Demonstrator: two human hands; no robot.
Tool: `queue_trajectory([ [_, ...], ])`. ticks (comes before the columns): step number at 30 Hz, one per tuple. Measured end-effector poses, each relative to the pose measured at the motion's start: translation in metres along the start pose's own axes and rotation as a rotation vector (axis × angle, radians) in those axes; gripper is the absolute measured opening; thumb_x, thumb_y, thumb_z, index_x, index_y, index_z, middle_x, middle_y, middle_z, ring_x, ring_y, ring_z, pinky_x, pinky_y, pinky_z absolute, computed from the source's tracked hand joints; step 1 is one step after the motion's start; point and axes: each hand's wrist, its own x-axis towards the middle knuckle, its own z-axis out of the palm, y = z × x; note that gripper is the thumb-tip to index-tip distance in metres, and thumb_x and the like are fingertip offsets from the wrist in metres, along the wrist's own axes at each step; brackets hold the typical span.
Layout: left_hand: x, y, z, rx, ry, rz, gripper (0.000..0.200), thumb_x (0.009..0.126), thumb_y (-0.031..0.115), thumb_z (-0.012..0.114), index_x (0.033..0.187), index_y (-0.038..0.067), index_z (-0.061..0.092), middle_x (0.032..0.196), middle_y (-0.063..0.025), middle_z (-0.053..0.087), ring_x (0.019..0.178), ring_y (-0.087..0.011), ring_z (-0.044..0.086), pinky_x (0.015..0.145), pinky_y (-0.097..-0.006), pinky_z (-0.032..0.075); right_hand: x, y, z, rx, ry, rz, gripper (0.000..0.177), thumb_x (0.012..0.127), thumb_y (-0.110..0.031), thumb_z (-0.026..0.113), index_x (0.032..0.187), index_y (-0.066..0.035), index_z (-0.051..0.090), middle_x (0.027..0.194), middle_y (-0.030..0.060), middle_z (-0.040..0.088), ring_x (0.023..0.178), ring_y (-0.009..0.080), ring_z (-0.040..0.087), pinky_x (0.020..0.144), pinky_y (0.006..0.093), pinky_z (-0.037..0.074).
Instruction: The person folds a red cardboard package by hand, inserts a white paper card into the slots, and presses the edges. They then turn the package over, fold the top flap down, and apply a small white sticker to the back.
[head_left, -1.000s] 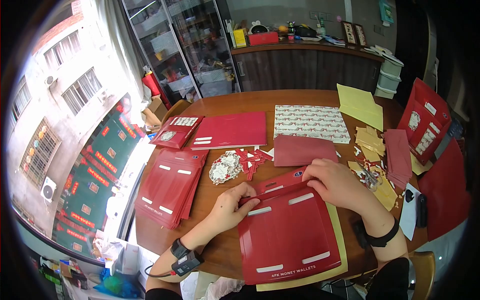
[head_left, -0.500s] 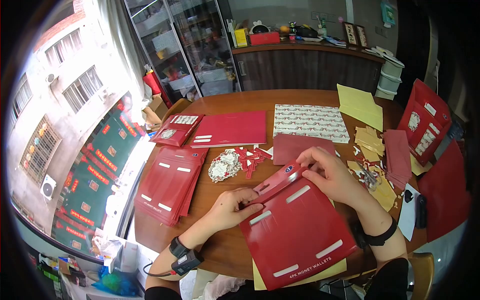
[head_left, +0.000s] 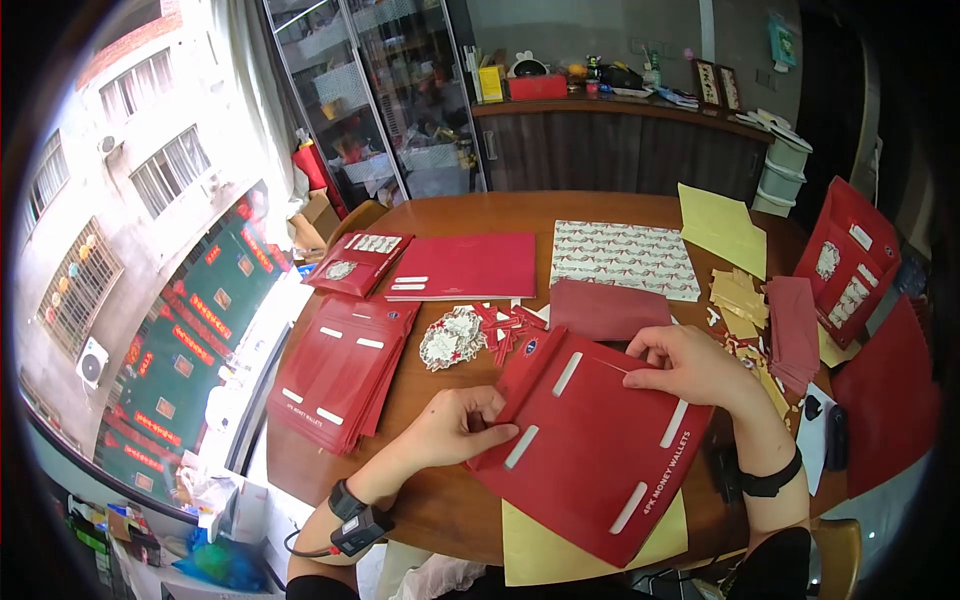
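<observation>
One stack of red folders (head_left: pixel 335 375) lies along the left edge of the table (head_left: pixel 585 207); its sheets overlap too closely to count. Beyond it, toward the far left corner, are one red packet (head_left: pixel 378 268) with white stickers and one magenta folder (head_left: pixel 475 260) bearing two white strips. In front sits one heap of white cutouts (head_left: pixel 450 338), number hard to make out. The left hand (head_left: pixel 460 428) is half-closed, thumb on the face of one wallet folder (head_left: pixel 600 440), holding its flap side; the fingertips are hidden. One heap of red strips (head_left: pixel 508 325) is partly covered by that folder, which lies tilted toward the near edge, showing four white slots, over one yellow sheet (head_left: pixel 545 545), mostly hidden. Farther back, one dark red pile (head_left: pixel 610 305) overlaps one patterned pile (head_left: pixel 625 250). The right hand (head_left: pixel 695 370) is loosely curled at the folder's upper right side, thumb on it; whether it grips cannot be told. At the far right corner lies one pale yellow sheet (head_left: pixel 725 230); nearer, yellow scraps (head_left: pixel 740 292) lie uncounted beside one stack of red envelopes (head_left: pixel 792 330) by the right edge.
</observation>
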Motion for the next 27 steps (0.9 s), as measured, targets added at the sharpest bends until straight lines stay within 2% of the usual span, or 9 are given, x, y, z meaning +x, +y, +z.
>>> queue_trajectory([
  [2,-0.002,0.005,0.006,0.287,0.117,0.239,0.030,0.085,0.025,0.084,0.096,0.005,0.065,0.068,0.0003,0.063,0.059,-0.0097,0.061,0.054,-0.0275,0.047,0.001,-0.003,0.003,0.053,0.016,-0.022,0.031,0.086,-0.026,0.081,0.104,-0.004,0.071,0.075,0.0053,0.064,0.068,0.0159,0.060,0.062,0.0304,0.046],
  [4,-0.002,0.016,0.008,0.324,0.139,0.118,0.040,0.077,0.027,0.089,0.102,0.006,0.064,0.082,-0.0042,0.069,0.073,-0.0172,0.066,0.064,-0.0308,0.053,0.006,-0.001,0.011,0.020,0.026,-0.069,0.031,0.086,-0.025,0.080,0.108,-0.005,0.071,0.078,0.0064,0.065,0.072,0.0178,0.062,0.065,0.0314,0.048],
  [6,0.002,0.009,0.007,0.504,0.223,0.414,0.048,0.072,0.025,0.092,0.108,0.009,0.065,0.112,-0.0105,0.068,0.103,-0.0256,0.065,0.086,-0.0375,0.053,0.012,0.006,0.023,-0.016,0.033,-0.117,0.032,0.087,-0.023,0.079,0.113,-0.006,0.071,0.081,0.0074,0.066,0.076,0.0197,0.064,0.069,0.0324,0.050],
  [7,0.003,0.007,0.007,0.501,0.227,0.412,0.048,0.072,0.025,0.092,0.108,0.009,0.065,0.112,-0.0105,0.068,0.103,-0.0256,0.065,0.086,-0.0375,0.053,0.015,0.010,0.030,-0.015,0.040,-0.217,0.035,0.089,-0.023,0.078,0.118,-0.005,0.070,0.089,0.0099,0.068,0.084,0.0244,0.065,0.076,0.0352,0.051],
  [9,0.007,0.006,0.008,0.450,0.185,0.592,0.055,0.070,0.025,0.092,0.115,0.011,0.064,0.140,-0.0139,0.055,0.130,-0.0347,0.052,0.111,-0.0484,0.040,0.014,0.003,0.029,0.037,-0.053,-0.239,0.045,0.091,-0.016,0.074,0.134,-0.009,0.065,0.109,0.0116,0.065,0.103,0.0262,0.065,0.090,0.0369,0.052],
  [12,0.011,0.003,0.007,0.547,0.072,0.630,0.060,0.069,0.028,0.094,0.120,0.012,0.065,0.151,-0.0136,0.049,0.144,-0.0345,0.041,0.122,-0.0566,0.025,0.013,0.008,0.027,-0.027,0.009,-0.315,0.046,0.091,-0.016,0.074,0.135,-0.007,0.062,0.117,0.0116,0.062,0.107,0.0282,0.064,0.091,0.0377,0.053],
  [13,0.012,-0.001,0.007,0.550,0.017,0.613,0.058,0.074,0.032,0.090,0.122,0.013,0.062,0.149,-0.0131,0.051,0.143,-0.0360,0.042,0.124,-0.0611,0.019,0.013,0.007,0.025,0.061,-0.044,-0.245,0.044,0.092,-0.015,0.073,0.134,-0.007,0.062,0.120,0.0117,0.059,0.109,0.0269,0.063,0.093,0.0369,0.052],
  [19,0.011,-0.007,0.008,0.619,-0.100,0.466,0.067,0.079,0.044,0.084,0.131,0.011,0.056,0.146,-0.0112,0.052,0.142,-0.0302,0.044,0.123,-0.0623,0.022,0.012,0.003,0.029,0.032,-0.198,-0.128,0.033,0.101,-0.014,0.060,0.132,-0.004,0.056,0.123,0.0141,0.056,0.112,0.0270,0.063,0.098,0.0365,0.051],
  [27,0.009,-0.005,0.008,0.672,-0.091,0.449,0.071,0.079,0.047,0.083,0.133,0.010,0.056,0.144,-0.0095,0.053,0.141,-0.0290,0.045,0.121,-0.0614,0.026,0.013,0.009,0.036,-0.034,-0.161,-0.110,0.032,0.105,-0.022,0.053,0.130,-0.004,0.057,0.122,0.0149,0.056,0.115,0.0292,0.061,0.099,0.0381,0.049],
])
